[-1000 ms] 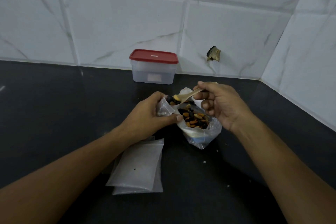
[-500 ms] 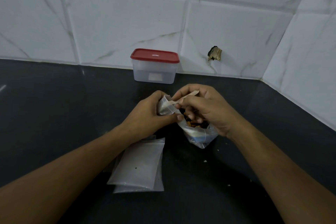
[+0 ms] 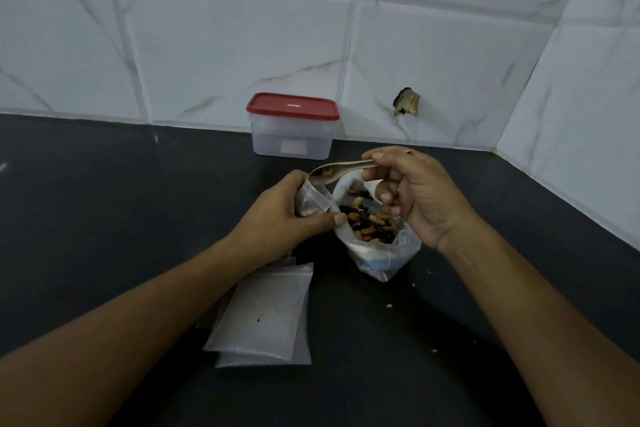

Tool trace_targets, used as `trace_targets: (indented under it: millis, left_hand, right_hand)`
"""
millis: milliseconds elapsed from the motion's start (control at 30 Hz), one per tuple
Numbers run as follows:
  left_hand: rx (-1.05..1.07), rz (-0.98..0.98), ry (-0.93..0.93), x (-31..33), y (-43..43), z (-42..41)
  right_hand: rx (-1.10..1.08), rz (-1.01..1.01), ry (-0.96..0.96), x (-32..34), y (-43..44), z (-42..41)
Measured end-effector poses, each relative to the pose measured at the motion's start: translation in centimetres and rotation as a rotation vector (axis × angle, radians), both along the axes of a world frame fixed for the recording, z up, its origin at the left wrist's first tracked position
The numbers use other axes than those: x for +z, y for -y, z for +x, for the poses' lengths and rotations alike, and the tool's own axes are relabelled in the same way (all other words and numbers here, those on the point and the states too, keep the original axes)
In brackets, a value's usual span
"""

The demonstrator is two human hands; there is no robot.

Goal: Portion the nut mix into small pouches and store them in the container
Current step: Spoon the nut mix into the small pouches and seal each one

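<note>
Head view, left to right. A stack of flat spare pouches (image 3: 263, 315) lies on the dark table (image 3: 104, 218), just beside the left forearm; they look unfilled. The left hand (image 3: 277, 218) grips one small pouch (image 3: 311, 201), fingers and thumb curled round it, mouth held upward. Behind, against the tiled wall, the container (image 3: 292, 135) stands with its red lid (image 3: 292, 106) fitted; no filled pouch can be made out through its cloudy wall. A spoon (image 3: 346, 168) carrying what appears to be a cashew sits with its bowl at the pouch mouth. The nut mix (image 3: 369, 224) lies in the open supply bag (image 3: 384, 260), just beside the held pouch. The right hand (image 3: 419, 198) pinches the spoon handle, other fingers curled.

Status, as judged: portioning is at an early stage. The held pouch shows little content and is unsealed. Remaining: fill and close it, repeat with the spares, open the container, store all pouches.
</note>
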State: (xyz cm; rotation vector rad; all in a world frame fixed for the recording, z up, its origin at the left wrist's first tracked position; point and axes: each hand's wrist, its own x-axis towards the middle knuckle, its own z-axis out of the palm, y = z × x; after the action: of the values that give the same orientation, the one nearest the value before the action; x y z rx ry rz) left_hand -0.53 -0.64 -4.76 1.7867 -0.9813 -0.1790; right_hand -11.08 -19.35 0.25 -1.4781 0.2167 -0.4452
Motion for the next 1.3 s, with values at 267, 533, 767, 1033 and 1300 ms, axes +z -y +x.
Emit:
trace_targets:
  millis: [267,533,767,1033,1300]
  left_hand:
    - [-0.005,-0.006,-0.012,0.0,0.0,0.0]
    - [0.023,0.001,0.021,-0.2,0.1,0.1]
    - [0.027,-0.031,-0.009,-0.1,0.1,0.1]
    - [0.016,-0.020,-0.031,0.0,0.0,0.0]
    - [0.016,-0.011,-0.050,0.0,-0.1,0.0]
  right_hand:
    - [-0.022,0.035,-0.022,-0.2,0.2,0.0]
    - [0.097,-0.250,-0.101,-0.5,-0.4,0.0]
    - [0.155,-0.281,-0.070,-0.6,-0.4,0.1]
    - [0.106,-0.182,-0.088,-0.5,-0.3,0.1]
    - [-0.002,0.010,-0.066,-0.3,0.2,0.0]
